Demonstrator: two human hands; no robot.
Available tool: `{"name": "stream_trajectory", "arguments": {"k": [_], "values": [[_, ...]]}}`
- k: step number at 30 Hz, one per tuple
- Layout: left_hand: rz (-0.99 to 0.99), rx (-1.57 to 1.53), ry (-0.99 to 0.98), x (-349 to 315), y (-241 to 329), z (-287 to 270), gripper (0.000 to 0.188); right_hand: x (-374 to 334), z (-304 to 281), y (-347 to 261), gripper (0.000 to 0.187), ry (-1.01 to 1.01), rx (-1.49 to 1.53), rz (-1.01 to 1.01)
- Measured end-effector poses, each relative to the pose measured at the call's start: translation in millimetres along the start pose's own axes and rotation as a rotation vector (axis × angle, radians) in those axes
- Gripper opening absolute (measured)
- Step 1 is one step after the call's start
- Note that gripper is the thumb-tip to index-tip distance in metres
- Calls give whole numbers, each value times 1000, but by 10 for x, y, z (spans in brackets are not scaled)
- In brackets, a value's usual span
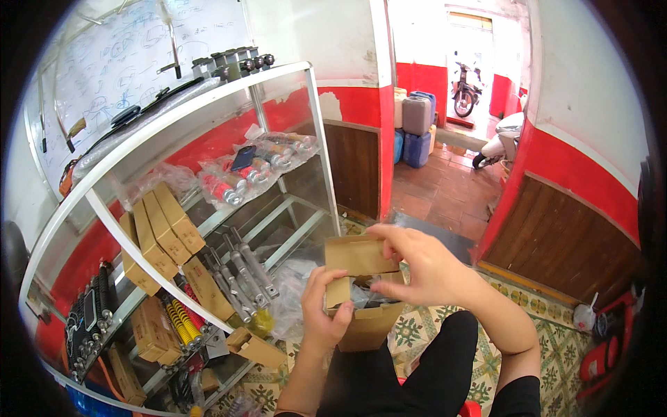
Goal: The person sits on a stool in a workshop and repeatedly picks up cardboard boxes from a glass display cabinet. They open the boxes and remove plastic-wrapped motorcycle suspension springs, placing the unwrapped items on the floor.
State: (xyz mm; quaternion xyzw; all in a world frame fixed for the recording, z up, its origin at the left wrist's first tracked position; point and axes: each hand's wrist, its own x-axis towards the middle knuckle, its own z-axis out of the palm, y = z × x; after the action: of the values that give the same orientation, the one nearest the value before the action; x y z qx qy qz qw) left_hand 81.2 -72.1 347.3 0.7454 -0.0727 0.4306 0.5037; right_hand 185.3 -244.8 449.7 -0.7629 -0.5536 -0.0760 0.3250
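Note:
A small brown cardboard box (363, 329) with its top flaps raised is above my lap. My left hand (323, 311) grips its left side, thumb on the near wall and fingers round the far left corner. Inside lies something greyish in what looks like clear plastic (363, 295); its kind cannot be made out. My right hand (429, 270) is at the box's right side, thumb and fingers apart. Its fingertips are by the top edge of the raised back flap (353, 254), and its thumb is over the opening near the right flap.
To the left, a metal-framed shelf (309, 68) carries bagged shock absorbers (229, 187), long cartons (165, 226) and yellow springs (182, 321). An open carton (256, 347) is beside its base. Plastic jugs (417, 118) stand by the doorway, motorbikes (465, 90) beyond. At right is a red object (599, 360).

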Motion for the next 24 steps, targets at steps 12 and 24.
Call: {"name": "stream_trajectory", "arguments": {"k": [12, 24], "values": [[8, 102, -8, 100, -13, -5, 39, -202, -101, 207, 68, -98, 306, 43], [-58, -29, -110, 181, -124, -202, 54, -170, -5, 304, 63, -61, 358, -43]]}}
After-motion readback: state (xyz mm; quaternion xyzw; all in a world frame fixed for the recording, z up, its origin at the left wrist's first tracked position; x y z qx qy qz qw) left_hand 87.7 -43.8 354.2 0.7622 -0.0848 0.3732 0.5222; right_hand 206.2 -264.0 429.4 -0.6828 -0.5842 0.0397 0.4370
